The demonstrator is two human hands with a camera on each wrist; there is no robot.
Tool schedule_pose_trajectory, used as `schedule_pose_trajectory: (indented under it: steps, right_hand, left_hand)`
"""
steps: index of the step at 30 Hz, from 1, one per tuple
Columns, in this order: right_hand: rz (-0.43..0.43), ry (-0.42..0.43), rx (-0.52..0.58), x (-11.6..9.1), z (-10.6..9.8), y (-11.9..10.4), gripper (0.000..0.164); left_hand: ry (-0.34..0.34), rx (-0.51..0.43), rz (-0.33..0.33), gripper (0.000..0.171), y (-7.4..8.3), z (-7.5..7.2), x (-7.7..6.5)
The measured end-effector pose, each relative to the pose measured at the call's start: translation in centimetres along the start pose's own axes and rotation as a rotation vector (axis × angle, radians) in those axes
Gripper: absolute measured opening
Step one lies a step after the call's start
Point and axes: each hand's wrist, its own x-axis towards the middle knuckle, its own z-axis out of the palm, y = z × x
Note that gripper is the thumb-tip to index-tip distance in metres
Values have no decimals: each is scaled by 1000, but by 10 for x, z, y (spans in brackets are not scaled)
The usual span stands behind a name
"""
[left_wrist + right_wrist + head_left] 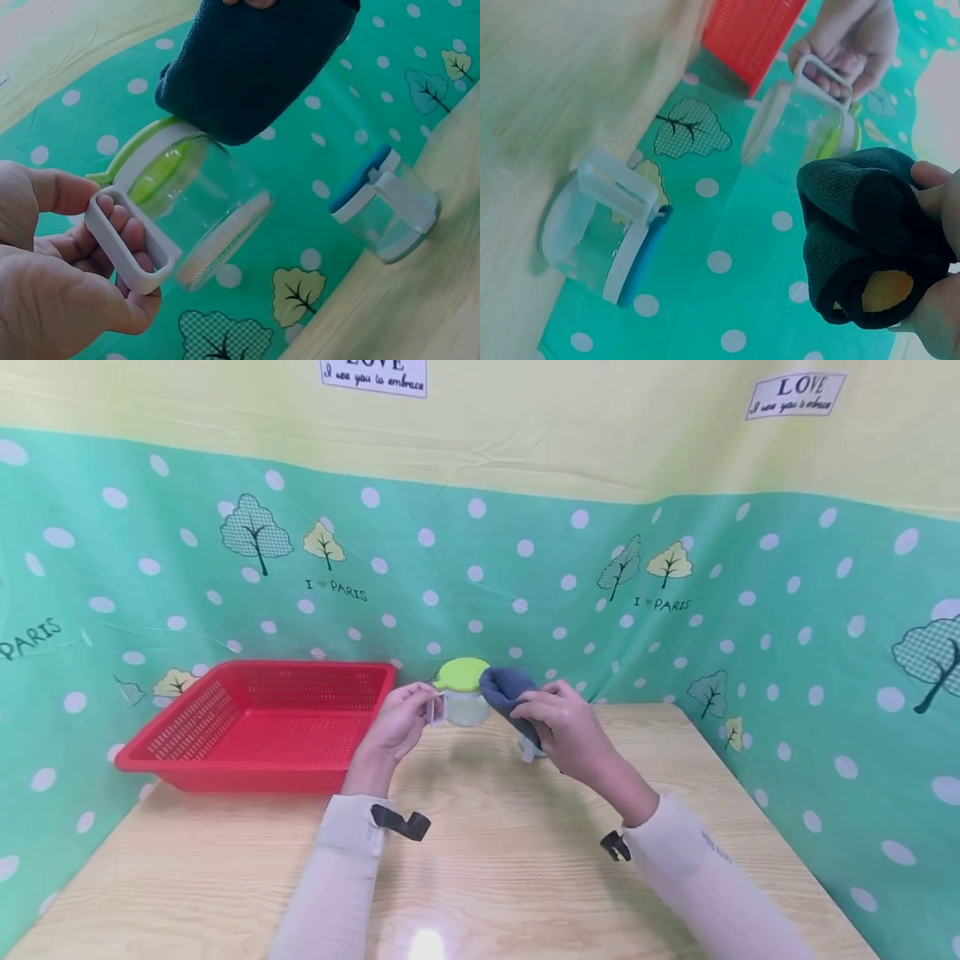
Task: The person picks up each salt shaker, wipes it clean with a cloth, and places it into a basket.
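Note:
My left hand (399, 720) grips the white handle (135, 251) of a clear jar (217, 187) with a green lid (462, 674), held above the table. In the left wrist view the jar tilts, and its fingers wrap through the handle. My right hand (566, 727) pinches a folded dark blue cloth (510, 689), whose edge lies against the lid's rim in the left wrist view. A second clear jar (592, 240) with a blue lid (645, 255) and white handle stands on the table, mostly hidden behind the right hand and cloth in the head view.
A red plastic basket (247, 768) with slotted walls sits at the back left of the wooden table (480, 852). A green dotted curtain (480, 543) with printed trees hangs behind and along the sides. Black straps circle both wrists over light sleeves.

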Motion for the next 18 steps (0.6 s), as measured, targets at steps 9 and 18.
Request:
schedule_pose_trajectory:
  steps: [9, 18]
  right_hand:
    - [-77, -66, 14, -7, 11, -15, 29]
    - [-42, -138, 9, -9, 29, -21, 27]
  left_hand:
    - [10, 56, 54, 25, 6, 5, -1]
    - [29, 73, 68, 23, 9, 7, -3]
